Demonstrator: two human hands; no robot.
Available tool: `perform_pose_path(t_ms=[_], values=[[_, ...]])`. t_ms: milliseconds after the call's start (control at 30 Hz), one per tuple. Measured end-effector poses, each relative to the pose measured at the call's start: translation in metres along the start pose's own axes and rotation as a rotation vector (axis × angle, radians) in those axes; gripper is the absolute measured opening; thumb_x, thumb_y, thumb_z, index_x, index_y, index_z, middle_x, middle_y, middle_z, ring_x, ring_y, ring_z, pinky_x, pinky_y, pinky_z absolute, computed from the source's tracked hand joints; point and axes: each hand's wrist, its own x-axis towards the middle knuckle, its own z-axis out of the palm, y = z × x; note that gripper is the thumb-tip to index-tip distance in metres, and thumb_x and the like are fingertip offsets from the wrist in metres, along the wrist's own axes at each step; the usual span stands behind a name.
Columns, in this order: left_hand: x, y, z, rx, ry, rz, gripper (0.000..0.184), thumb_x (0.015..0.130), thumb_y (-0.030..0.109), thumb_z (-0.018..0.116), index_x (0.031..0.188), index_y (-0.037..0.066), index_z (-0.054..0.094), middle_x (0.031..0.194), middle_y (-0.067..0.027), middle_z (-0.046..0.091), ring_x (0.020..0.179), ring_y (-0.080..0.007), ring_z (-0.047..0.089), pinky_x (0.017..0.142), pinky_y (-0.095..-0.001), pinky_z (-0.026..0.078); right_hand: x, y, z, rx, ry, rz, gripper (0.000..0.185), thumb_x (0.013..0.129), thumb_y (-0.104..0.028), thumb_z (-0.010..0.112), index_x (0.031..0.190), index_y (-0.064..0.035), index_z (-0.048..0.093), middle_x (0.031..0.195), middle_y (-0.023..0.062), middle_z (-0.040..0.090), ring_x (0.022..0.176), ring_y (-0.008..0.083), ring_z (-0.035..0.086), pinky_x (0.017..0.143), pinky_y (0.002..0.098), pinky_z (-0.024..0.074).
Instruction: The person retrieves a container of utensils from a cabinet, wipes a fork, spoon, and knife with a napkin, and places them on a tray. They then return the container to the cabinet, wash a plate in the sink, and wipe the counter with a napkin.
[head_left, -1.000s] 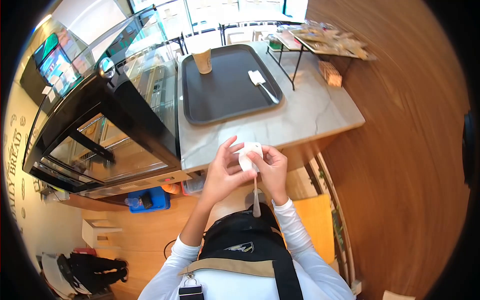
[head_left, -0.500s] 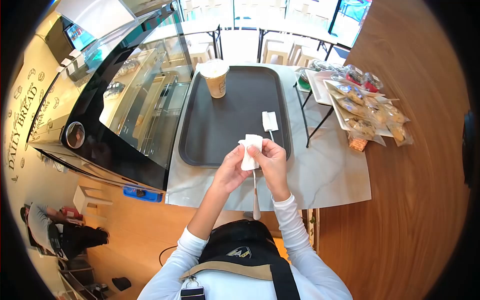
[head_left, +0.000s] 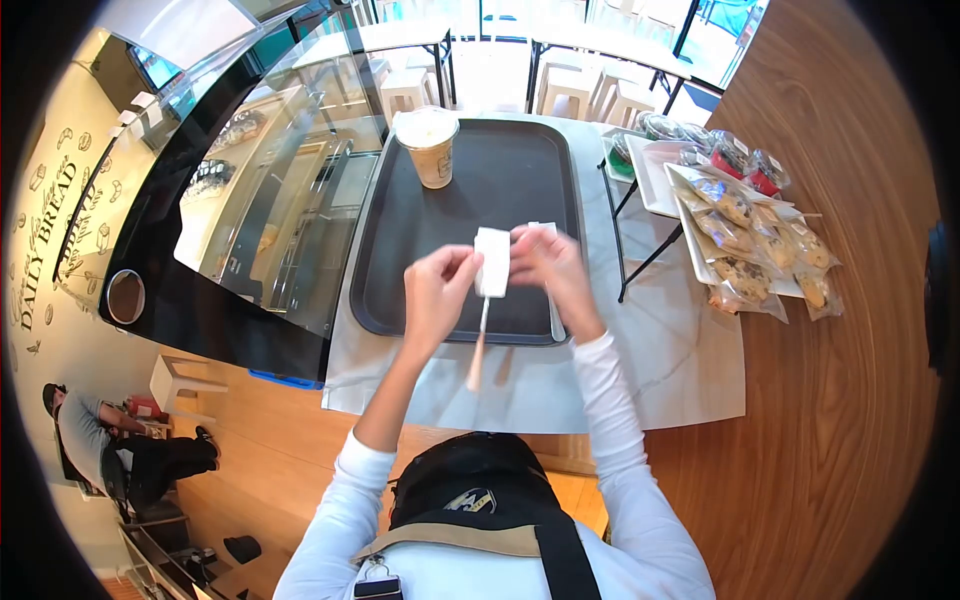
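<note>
Left hand (head_left: 437, 292): thumb and fingers pinch the left edge of a napkin (head_left: 492, 264). Right hand (head_left: 556, 278): blurred, fingers loosely parted just beside the napkin's right edge, no grasp seen; cannot tell whether fingertips touch it.

Key relation: the napkin stands between the hands, above the tray, at the left fingertips. Left hand is nearer, being in contact. The utensil (head_left: 477, 364) runs out of the napkin's lower end; its long axis slopes down and slightly left, handle end toward the wearer. Its upper part is hidden.

Against 0.5 s ago: both hands pinched the napkin then; now the right has come off to the side. The handle end has swung left. Camera view has also shifted a little.

Farther out: tray (head_left: 500, 165) on the tabletop (head_left: 675, 350). On the tray, a second wrap (head_left: 541, 227), partly behind the right hand, its handle (head_left: 556, 318) pointing toward the wearer; a lidded cup (head_left: 431, 155) at far left. Right of the tray, bagged cookies (head_left: 736, 238). Left, a display case (head_left: 325, 235).
</note>
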Motion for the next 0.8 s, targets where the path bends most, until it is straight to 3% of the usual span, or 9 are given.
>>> perform_pose_path(t_ms=[67,167,300,400,533,600,800], values=[[0.026,-0.015,0.009,0.090,-0.051,-0.020,0.020,0.081,0.014,0.063,0.084,-0.005,0.066,0.066,-0.0056,0.064,0.062,-0.0055,0.058,0.057,-0.0204,0.045,0.033,-0.003,-0.038,-0.778,0.282,-0.179,0.031,0.078,-0.026,0.069,0.090,0.0015,0.061,0.089,0.0135,0.062,0.074,0.0230,0.064,0.065,0.0313,0.0498],[0.055,-0.047,0.028,0.114,-0.060,-0.086,0.021,0.079,0.016,0.064,0.084,-0.004,0.067,0.067,-0.0074,0.065,0.061,-0.0080,0.060,0.057,-0.0219,0.047,0.057,0.014,-0.063,-1.466,0.184,-0.261,0.034,0.072,-0.026,0.072,0.089,0.0011,0.061,0.091,0.0178,0.059,0.081,0.0315,0.061,0.073,0.0385,0.0483],[0.071,-0.074,0.040,0.149,-0.020,-0.132,0.021,0.078,0.016,0.064,0.085,-0.004,0.067,0.068,-0.0088,0.066,0.060,-0.0102,0.062,0.058,-0.0230,0.050,0.062,0.015,-0.048,-1.426,0.186,-0.180,0.029,0.067,-0.022,0.076,0.086,-0.0034,0.063,0.091,0.0159,0.060,0.084,0.0335,0.060,0.074,0.0403,0.0474],[0.075,-0.079,0.046,0.164,-0.019,-0.154,0.021,0.078,0.016,0.064,0.085,-0.003,0.067,0.069,-0.0097,0.067,0.060,-0.0112,0.063,0.058,-0.0235,0.050,0.077,0.028,-0.072,-1.221,0.138,-0.251,0.030,0.065,-0.019,0.076,0.086,-0.0019,0.064,0.082,0.0138,0.064,0.075,0.0269,0.063,0.067,0.0350,0.0495],[0.079,-0.074,0.072,0.160,-0.089,-0.119,0.021,0.077,0.015,0.064,0.085,-0.004,0.067,0.068,-0.0106,0.067,0.060,-0.0117,0.064,0.058,-0.0240,0.051,0.095,0.006,-0.098,-0.733,0.067,-0.112,0.028,0.064,-0.015,0.077,0.081,0.0024,0.064,0.068,0.0086,0.065,0.058,0.0115,0.060,0.054,0.0251,0.0476],[0.077,-0.068,0.094,0.115,-0.139,-0.098,0.021,0.078,0.014,0.064,0.085,-0.005,0.067,0.067,-0.0114,0.066,0.060,-0.0128,0.064,0.058,-0.0247,0.051,0.103,0.006,-0.103,-0.656,0.052,-0.085,0.025,0.065,-0.016,0.078,0.077,0.0017,0.064,0.068,0.0077,0.065,0.058,0.0111,0.060,0.055,0.0253,0.0479],[0.079,-0.070,0.119,0.143,-0.187,-0.006,0.015,0.076,0.009,0.061,0.082,-0.004,0.067,0.064,-0.0140,0.064,0.057,-0.0184,0.065,0.057,-0.0282,0.050,0.083,0.003,-0.085,-1.172,0.198,-0.224,0.027,0.059,-0.017,0.079,0.074,-0.0003,0.064,0.069,0.0146,0.064,0.059,0.0244,0.063,0.056,0.0314,0.0482]])
